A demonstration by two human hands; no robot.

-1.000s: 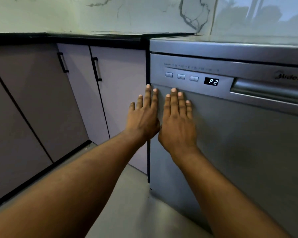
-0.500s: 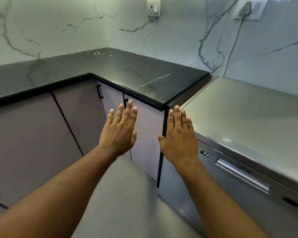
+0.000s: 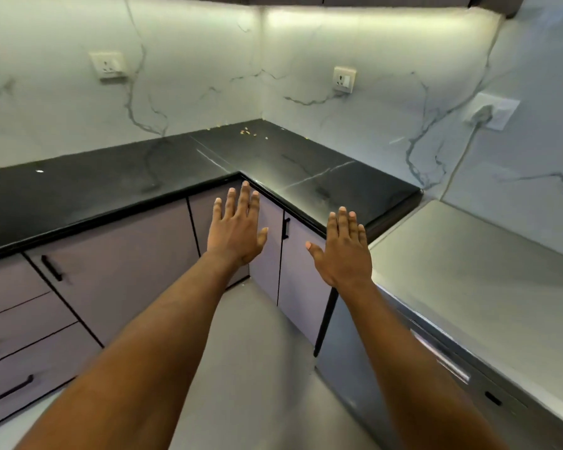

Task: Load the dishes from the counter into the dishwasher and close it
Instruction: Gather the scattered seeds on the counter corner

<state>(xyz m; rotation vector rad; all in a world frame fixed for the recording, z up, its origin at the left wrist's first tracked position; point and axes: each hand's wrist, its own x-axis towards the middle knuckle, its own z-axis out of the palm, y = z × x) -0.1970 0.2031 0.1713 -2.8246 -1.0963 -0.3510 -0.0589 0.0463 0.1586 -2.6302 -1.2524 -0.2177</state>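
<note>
My left grip (image 3: 236, 235) and right grip (image 3: 345, 254) hang in the air, fingers straight and spread, holding nothing, in front of the lilac cabinet doors (image 3: 127, 274). The silver stainless-steel dishwasher (image 3: 462, 280) stands at my right, door shut, just beside the glossy black stone worktop (image 3: 111, 190), which carries a few yellowish crumbs (image 3: 247, 132).

silver dishwasher (image 3: 468, 319), door shut, beside bare black counter (image 3: 127, 180)

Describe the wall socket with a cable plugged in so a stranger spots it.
Start at the dishwasher on the right. On the marble wall above it is a white socket. It alone holds a plug and cable; the other two sockets are empty.
</note>
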